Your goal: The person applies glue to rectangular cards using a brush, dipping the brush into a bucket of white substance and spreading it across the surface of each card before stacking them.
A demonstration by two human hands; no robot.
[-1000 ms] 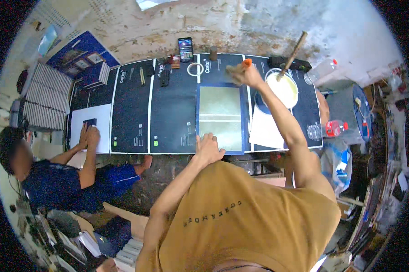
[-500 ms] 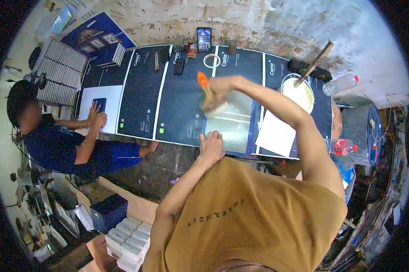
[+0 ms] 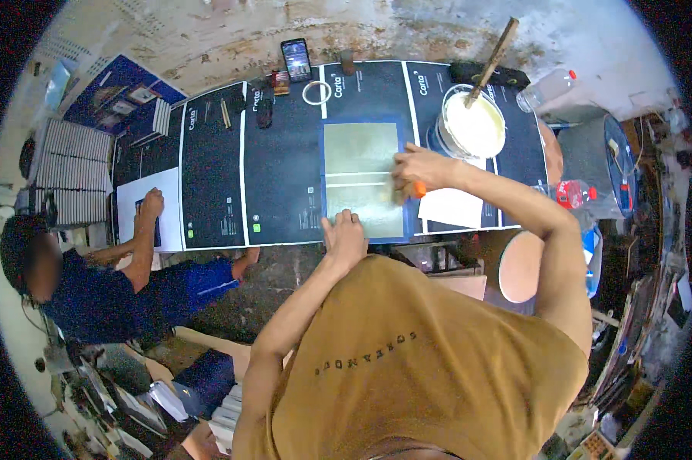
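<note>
My right hand [image 3: 424,169] is closed round a paintbrush whose orange handle end [image 3: 419,189] sticks out below the fingers. Its bristles are smeared by motion over the right half of a blue-edged sheet [image 3: 323,153]. On that sheet lie two glossy grey-green boards [image 3: 361,146] with narrow pale strips between them. My left hand [image 3: 346,235] rests on the sheet's near left corner, fingers laid out and holding nothing. Right of the sheet stands a bucket of creamy white paste [image 3: 476,126] with a wooden stick [image 3: 493,61] leaning in it. White paper [image 3: 449,207] lies in front of the bucket.
A roll of tape [image 3: 317,93], a propped phone [image 3: 296,60] and a dark block [image 3: 264,115] sit toward the table's back. Plastic bottles [image 3: 572,194] stand at right. At left, a co-worker's hand [image 3: 152,203] is over white paper, near stacked grey-edged books [image 3: 73,172].
My right hand has swept the brush from the sheet's left edge to its right side. My left hand stays at the near edge. The whole view has shifted; a co-worker's hands have moved slightly.
</note>
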